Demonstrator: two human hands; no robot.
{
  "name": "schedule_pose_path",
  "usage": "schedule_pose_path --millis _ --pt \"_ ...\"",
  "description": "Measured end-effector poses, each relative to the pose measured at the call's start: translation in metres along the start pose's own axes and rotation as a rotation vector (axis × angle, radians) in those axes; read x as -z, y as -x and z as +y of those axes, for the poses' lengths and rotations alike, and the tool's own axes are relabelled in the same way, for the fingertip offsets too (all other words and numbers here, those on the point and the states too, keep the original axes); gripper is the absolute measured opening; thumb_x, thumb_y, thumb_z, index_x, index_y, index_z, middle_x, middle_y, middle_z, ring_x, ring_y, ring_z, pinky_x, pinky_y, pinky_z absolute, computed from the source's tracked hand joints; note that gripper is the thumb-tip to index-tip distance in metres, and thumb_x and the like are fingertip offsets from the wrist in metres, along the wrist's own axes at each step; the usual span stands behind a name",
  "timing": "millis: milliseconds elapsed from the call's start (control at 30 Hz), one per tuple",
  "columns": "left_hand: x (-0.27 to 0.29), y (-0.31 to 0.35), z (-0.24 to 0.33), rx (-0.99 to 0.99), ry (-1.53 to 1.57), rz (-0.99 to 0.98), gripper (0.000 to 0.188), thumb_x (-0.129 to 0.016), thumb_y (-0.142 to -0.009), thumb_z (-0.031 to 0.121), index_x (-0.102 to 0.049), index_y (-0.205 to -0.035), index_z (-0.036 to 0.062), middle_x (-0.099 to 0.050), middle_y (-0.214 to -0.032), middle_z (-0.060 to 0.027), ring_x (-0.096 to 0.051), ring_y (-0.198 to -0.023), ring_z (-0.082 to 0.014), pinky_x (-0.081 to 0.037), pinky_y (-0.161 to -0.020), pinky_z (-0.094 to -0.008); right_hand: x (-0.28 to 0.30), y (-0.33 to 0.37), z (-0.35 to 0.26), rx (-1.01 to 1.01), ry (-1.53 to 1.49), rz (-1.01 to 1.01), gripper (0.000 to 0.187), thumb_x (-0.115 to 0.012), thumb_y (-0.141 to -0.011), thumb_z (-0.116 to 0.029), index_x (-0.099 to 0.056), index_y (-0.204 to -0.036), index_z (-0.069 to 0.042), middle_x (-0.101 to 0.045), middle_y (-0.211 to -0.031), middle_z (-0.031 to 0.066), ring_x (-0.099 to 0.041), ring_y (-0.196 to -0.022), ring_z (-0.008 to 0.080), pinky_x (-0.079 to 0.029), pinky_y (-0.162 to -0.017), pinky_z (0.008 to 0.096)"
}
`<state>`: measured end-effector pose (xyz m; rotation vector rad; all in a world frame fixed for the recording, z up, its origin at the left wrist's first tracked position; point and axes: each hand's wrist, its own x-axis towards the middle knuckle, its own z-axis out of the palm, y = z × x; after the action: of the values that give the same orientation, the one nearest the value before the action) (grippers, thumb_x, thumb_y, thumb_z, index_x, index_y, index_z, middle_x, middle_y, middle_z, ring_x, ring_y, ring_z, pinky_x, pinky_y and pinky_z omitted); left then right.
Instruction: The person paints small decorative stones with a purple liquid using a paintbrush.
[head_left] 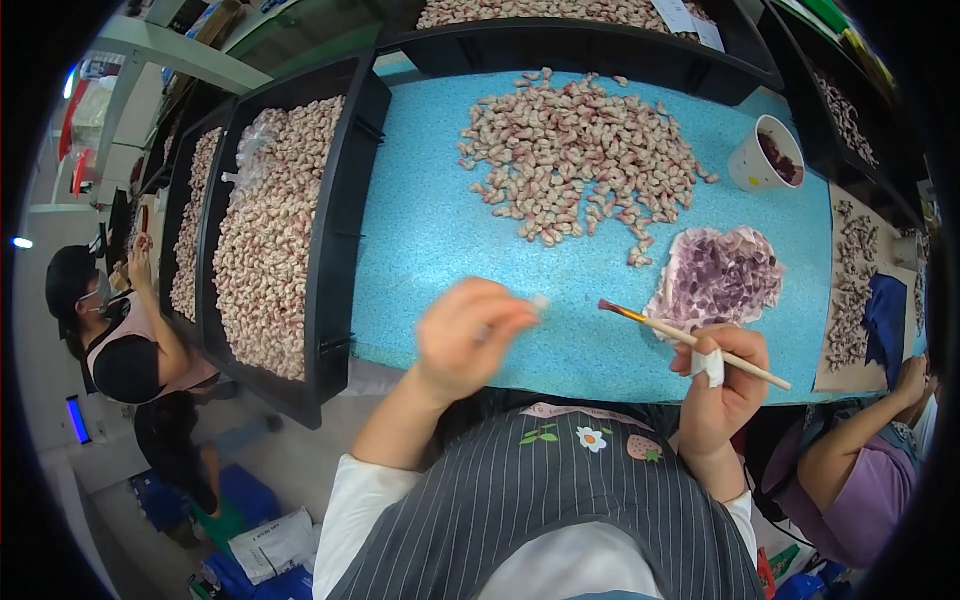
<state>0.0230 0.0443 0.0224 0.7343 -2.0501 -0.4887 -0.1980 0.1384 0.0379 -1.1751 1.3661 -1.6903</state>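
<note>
My right hand [725, 385] is closed around a thin paintbrush [665, 328], with white tape wrapped on one finger. The brush's dark reddish tip points left over the blue mat [420, 200]. My left hand [465, 335], smeared by motion, pinches a small whitish piece [540, 302] at its fingertips; its kind is too blurred to tell. Beside the brush lies a crumpled, purple-stained pad [722, 275], like paper or cloth. Farther away spreads a heap of small cream-and-reddish curled pieces [580, 150]. A white paper cup [752, 165] with dark red contents stands at the far right.
A deep black tray [345, 200] of similar pieces borders the mat's left side. Another black tray [580, 50] lies along the back. To the right is a brown board [840, 290] with darker pieces and blue cloth. One person [130, 340] works at left, another [850, 480] at right.
</note>
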Motion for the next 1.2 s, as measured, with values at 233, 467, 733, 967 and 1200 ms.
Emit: schedule_pose_path --millis 233,467,733,967,1200 --pt "0.013 -0.015 -0.025 0.639 0.654 0.377 0.023 -0.047 -0.089 0.015 -0.049 -0.107 0.0011 -0.053 -0.09 -0.0091 -0.052 -0.077 -0.0139 -0.045 -0.057 -0.0239 0.006 0.004 0.008 -0.053 -0.054 0.048 0.012 -0.056 -0.084 -0.003 -0.047 -0.091 0.0 -0.057 -0.078 0.0106 -0.055 -0.062 0.0106 -0.046 -0.055 0.0201" --pt "-0.015 -0.045 -0.034 0.207 -0.286 -0.313 0.026 -0.053 -0.074 -0.004 -0.055 -0.099 0.0042 -0.053 -0.091 -0.0116 -0.054 -0.078 -0.0287 -0.047 -0.066 -0.035 0.008 0.005 0.006 -0.063 -0.046 0.058 0.01 -0.056 -0.084 -0.003 -0.048 -0.09 0.0 -0.057 -0.077 0.0102 -0.055 -0.061 0.0105 -0.046 -0.055 0.0203" --pt "-0.019 -0.042 -0.055 0.122 -0.232 -0.397 0.006 -0.059 -0.074 -0.002 -0.056 -0.079 -0.0015 -0.056 -0.081 -0.0113 -0.056 -0.074 -0.0289 -0.046 -0.066 -0.0355 0.011 0.004 0.007 -0.071 -0.041 0.086 0.01 -0.056 -0.084 -0.003 -0.048 -0.089 0.0 -0.057 -0.077 0.0101 -0.054 -0.06 0.0106 -0.046 -0.056 0.0205" --pt "-0.015 -0.03 -0.019 0.366 0.183 -0.379 0.004 -0.057 -0.08 0.001 -0.058 -0.082 -0.0021 -0.055 -0.077 -0.0081 -0.053 -0.068 -0.0178 -0.041 -0.058 -0.0276 0.006 -0.003 0.005 -0.046 -0.056 0.044 0.011 -0.055 -0.084 -0.002 -0.047 -0.092 0.001 -0.056 -0.078 0.0115 -0.054 -0.061 0.0112 -0.047 -0.057 0.0211" --pt "-0.015 -0.023 0.011 0.374 0.246 -0.391 0.007 -0.057 -0.081 0.003 -0.059 -0.086 -0.0011 -0.055 -0.078 -0.009 -0.054 -0.068 -0.0204 -0.043 -0.058 -0.0284 0.002 -0.006 0.005 0.073 -0.045 -0.102 0.012 -0.053 -0.084 0.0 -0.047 -0.094 0.002 -0.056 -0.08 0.0125 -0.054 -0.063 0.0116 -0.046 -0.057 0.0213"
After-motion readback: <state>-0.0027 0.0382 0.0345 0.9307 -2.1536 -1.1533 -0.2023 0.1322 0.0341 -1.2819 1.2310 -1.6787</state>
